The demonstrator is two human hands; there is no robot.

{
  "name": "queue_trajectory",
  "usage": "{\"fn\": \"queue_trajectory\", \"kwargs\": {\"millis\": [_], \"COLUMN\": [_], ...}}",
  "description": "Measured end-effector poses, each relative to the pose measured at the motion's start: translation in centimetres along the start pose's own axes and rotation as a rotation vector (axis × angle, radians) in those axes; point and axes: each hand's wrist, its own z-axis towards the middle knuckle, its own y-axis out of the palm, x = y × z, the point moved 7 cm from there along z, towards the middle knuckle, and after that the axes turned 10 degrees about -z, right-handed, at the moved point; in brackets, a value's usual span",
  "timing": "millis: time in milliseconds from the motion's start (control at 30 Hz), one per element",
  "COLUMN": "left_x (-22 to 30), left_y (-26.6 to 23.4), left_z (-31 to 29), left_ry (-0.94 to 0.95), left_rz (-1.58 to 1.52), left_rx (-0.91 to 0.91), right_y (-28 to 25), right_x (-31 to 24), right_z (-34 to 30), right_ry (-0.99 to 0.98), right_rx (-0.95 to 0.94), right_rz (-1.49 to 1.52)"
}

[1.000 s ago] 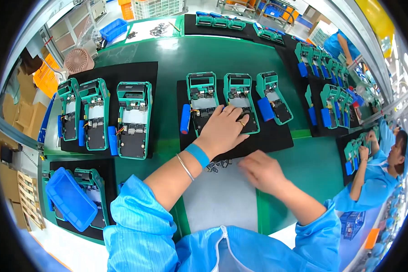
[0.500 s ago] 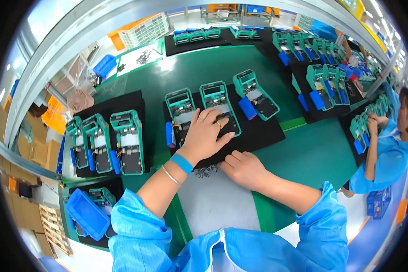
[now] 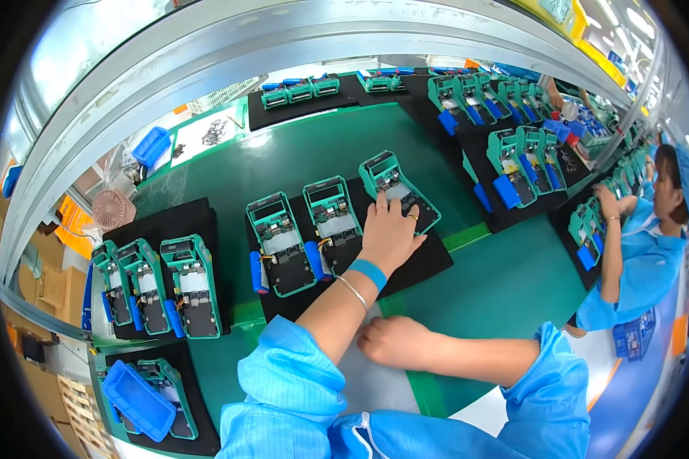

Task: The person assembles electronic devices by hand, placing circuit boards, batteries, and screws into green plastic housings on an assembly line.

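My left hand (image 3: 390,233) rests on the right-hand green device housing (image 3: 386,172) of three on the middle black mat, fingers spread over its lower half and partly hiding it. Beside it lie a middle housing (image 3: 333,210) and a left housing (image 3: 277,229), each with dark circuit parts inside and a blue cylinder (image 3: 259,271) with coloured wires at its side. Nearer to me, my right hand (image 3: 394,342) is curled closed over a grey pad (image 3: 375,386). Whatever its fingers hold, if anything, is hidden.
More green housings (image 3: 191,287) lie on a left mat. A blue tray (image 3: 138,400) sits tilted over others at lower left. Further housings (image 3: 513,168) stand at right, where a co-worker in a blue smock (image 3: 635,260) handles some. A metal frame (image 3: 314,34) spans overhead.
My left hand has moved from the middle housing to the right one. My right hand stays curled near the grey pad; the small metal pieces beside it no longer show. The view has shifted.
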Motion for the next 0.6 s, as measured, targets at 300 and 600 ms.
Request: {"fn": "queue_trajectory", "kwargs": {"millis": [300,600], "left_x": [-1.5,-1.4], "left_y": [-2.2,-2.8], "left_z": [-3.5,-5.0], "left_ry": [0.137,0.157], "left_rz": [-0.127,-0.157], "left_rx": [-0.1,-0.026], "right_y": [-3.0,-4.5], "right_x": [3.1,20.4], "right_z": [-0.2,0.0], "right_ry": [-0.038,0.287], "right_rx": [-0.002,0.347], "right_rz": [0.096,-0.109]}}
